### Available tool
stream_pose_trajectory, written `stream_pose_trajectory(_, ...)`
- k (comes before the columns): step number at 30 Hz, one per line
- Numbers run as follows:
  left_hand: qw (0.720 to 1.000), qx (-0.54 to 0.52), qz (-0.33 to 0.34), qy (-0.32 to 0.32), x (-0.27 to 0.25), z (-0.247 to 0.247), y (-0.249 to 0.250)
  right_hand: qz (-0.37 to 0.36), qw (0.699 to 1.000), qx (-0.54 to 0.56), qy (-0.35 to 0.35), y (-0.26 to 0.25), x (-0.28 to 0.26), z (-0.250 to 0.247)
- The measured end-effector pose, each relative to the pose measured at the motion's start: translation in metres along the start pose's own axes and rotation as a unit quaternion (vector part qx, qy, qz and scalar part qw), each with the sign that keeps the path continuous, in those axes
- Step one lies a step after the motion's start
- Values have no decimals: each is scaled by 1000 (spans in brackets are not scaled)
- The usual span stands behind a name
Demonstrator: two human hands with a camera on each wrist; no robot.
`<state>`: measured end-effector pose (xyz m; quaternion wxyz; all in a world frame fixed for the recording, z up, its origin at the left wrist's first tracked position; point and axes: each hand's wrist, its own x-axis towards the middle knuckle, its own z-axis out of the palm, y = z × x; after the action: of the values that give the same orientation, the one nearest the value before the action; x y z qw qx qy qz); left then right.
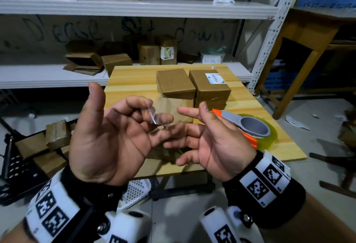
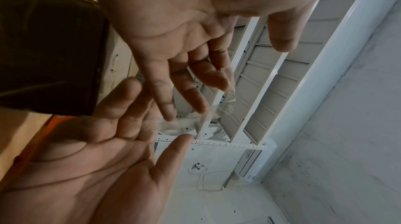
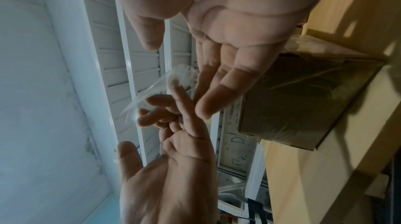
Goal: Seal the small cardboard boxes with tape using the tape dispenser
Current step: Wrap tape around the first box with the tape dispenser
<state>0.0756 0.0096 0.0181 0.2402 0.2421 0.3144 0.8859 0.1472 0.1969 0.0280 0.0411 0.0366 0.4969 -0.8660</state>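
Observation:
I hold both hands palm up above the front of the wooden table (image 1: 134, 73). A crumpled strip of clear tape (image 1: 154, 114) clings to the fingertips of my left hand (image 1: 115, 131), whose thumb stands apart. The relaxed fingers of my right hand (image 1: 204, 140) reach toward the tape and grip nothing. The wrist views show the tape (image 2: 225, 93) (image 3: 156, 87) stuck between the fingertips of both hands. Below the hands sits a tape-wrapped small cardboard box (image 3: 303, 99). The orange and grey tape dispenser (image 1: 250, 125) lies on the table beyond my right hand.
Two closed cardboard boxes (image 1: 174, 83) (image 1: 209, 85) stand side by side at the table's middle. White shelves (image 1: 48, 75) behind carry several more boxes. More cardboard (image 1: 55, 137) is piled on the floor to the left. A wooden stool (image 1: 308, 36) stands at the right.

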Motion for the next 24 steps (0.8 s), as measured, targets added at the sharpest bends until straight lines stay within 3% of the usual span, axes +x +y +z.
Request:
stream_pose_trajectory(7, 1000, 21, 14, 2, 0, 3, 1, -28, 999, 6, 30, 3, 4, -8)
stream_pose_trajectory(14, 996, 59, 33, 64, -2, 12, 6, -47, 998, -40, 16, 3, 6, -20)
stream_pose_trajectory(20, 997, 57, 25, 42, 0, 6, 5, -49, 997, -59, 5, 7, 9, -23)
stream_pose_trajectory(24, 995, 73, 32, 64, -2, 10, 5, -55, 995, -76, 14, 8, 10, -24)
